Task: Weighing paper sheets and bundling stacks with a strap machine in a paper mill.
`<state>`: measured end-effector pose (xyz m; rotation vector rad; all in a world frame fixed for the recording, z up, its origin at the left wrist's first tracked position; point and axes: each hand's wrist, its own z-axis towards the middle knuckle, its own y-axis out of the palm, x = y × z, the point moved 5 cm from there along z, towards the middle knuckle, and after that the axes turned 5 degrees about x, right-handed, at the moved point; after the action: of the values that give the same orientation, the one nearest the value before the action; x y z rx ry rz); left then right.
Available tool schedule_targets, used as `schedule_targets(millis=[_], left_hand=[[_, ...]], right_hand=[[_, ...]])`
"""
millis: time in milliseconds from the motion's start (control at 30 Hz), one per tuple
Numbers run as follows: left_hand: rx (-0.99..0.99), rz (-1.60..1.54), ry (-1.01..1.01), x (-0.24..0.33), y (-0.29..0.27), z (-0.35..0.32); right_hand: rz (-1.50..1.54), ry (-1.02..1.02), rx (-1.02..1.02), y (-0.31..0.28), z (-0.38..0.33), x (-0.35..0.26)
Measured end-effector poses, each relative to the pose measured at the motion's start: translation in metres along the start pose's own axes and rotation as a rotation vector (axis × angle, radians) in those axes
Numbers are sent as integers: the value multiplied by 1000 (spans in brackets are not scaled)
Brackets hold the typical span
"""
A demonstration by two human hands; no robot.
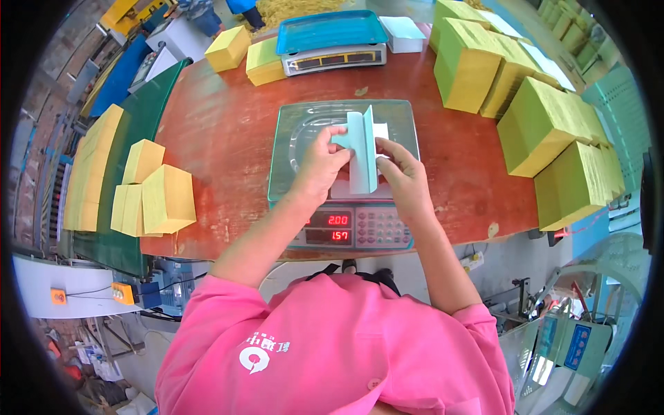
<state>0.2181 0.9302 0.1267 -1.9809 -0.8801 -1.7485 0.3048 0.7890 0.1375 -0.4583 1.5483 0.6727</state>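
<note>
Overhead: left hand (319,166) and right hand (404,176), fingers pinched on a pale blue folded paper sheet (362,149) above a digital scale (344,176); red-brown table (221,131), yellow-green paper stacks (539,124) around.

Both my forearms reach up and forward from my pink sleeves, converging toward the middle. My left hand (319,166) is raised with the wrist slightly bent, fingers curled inward and thumb pinching toward the fingertips. My right hand (403,176) sits just beside it, back facing up, fingers (384,146) extended leftward and pinched together. The two hands nearly touch.
</note>
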Motion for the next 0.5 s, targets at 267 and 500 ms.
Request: schedule_targets(millis=[267,500], left_hand=[[-50,-115,-23,0,-1,1],[-89,-86,-128,-3,-1,2]], right_hand=[[-326,-279,162,0,0,-16],[-540,-335,133,3,-1,-31]])
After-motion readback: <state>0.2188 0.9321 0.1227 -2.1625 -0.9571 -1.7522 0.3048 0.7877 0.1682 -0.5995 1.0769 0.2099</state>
